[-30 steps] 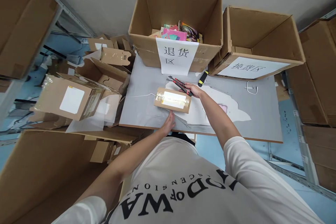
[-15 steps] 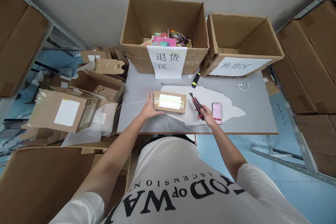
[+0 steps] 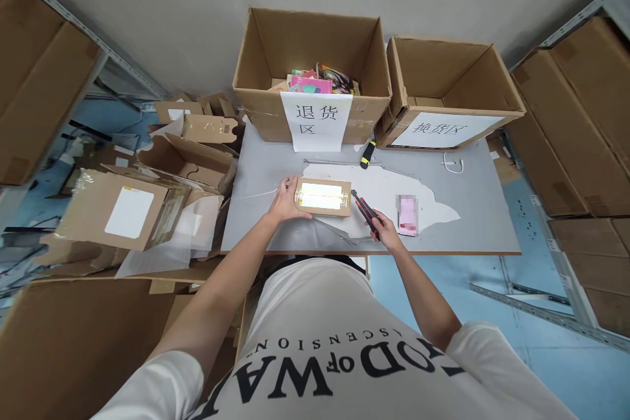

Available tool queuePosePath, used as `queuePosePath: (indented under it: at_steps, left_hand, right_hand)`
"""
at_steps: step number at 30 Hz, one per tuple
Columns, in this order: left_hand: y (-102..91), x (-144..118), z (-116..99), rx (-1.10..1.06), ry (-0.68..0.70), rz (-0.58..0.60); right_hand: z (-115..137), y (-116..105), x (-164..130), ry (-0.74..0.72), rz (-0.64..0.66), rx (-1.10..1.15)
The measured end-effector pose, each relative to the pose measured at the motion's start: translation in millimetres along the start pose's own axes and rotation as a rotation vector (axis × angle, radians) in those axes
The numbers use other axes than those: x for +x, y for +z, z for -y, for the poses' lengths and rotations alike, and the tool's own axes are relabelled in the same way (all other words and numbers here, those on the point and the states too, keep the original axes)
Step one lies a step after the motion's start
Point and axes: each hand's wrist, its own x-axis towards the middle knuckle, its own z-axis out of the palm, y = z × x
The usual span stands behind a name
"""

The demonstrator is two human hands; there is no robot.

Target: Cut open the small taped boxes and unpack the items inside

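A small taped cardboard box (image 3: 347, 200) with a white label lies on the grey table (image 3: 256, 223). My left hand (image 3: 285, 202) grips its left end, thumb along the near side and fingers at the back corner. In my right hand (image 3: 386, 232) is a red-and-black utility knife (image 3: 366, 215), its tip pointing away and left, close by the box's right end. Whether the tip touches the box I cannot tell. A phone (image 3: 407, 215) with a pink screen lies just right of my right hand.
Two large open cartons stand at the back: a left carton (image 3: 260, 111) with colourful packs inside, and a right carton (image 3: 487, 72). A yellow-and-black cutter (image 3: 367, 155) lies before them. Torn white sheeting (image 3: 428, 200) covers part of the table. Discarded boxes (image 3: 108, 203) pile up at left.
The box has shifted slightly right with my left hand on it. My right hand has brought the knife lower and a little left, and the tip is now nearer the box's right end.
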Motion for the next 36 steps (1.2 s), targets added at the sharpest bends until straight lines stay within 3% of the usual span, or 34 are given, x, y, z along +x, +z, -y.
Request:
queuePosePath:
  at_steps: [7, 15, 20, 25, 30, 33, 36]
  left_hand:
    - [2.3, 2.3, -12.1, 0.287, -0.037, 0.009]
    - [1.8, 0.9, -14.3, 0.380, -0.066, 0.012]
    - [4.2, 1.3, -10.8, 0.375, -0.058, 0.005]
    - [4.6, 1.7, -7.5, 0.367, -0.034, 0.012]
    - [4.4, 1.9, -7.9, 0.349, -0.031, 0.010]
    - [5.4, 0.6, -8.1, 0.339, -0.053, 0.009]
    - [7.2, -3.2, -6.9, 0.320, -0.054, -0.003]
  right_hand:
    - [1.9, -7.1, -2.0, 0.025, 0.008, -0.155]
    - [6.0, -17.5, -9.6, 0.043, 0.084, -0.227]
    - [-1.0, -9.6, -24.2, 0.082, 0.110, -0.221]
    - [-12.0, -5.6, -35.5, 0.094, 0.052, -0.144]
    - [-20.7, -29.5, -54.5, 0.116, 0.009, -0.120]
    - [-28.8, -40.4, -58.2, 0.060, -0.113, -0.103]
    - [-38.4, -37.8, -46.9, -0.020, -0.239, -0.164]
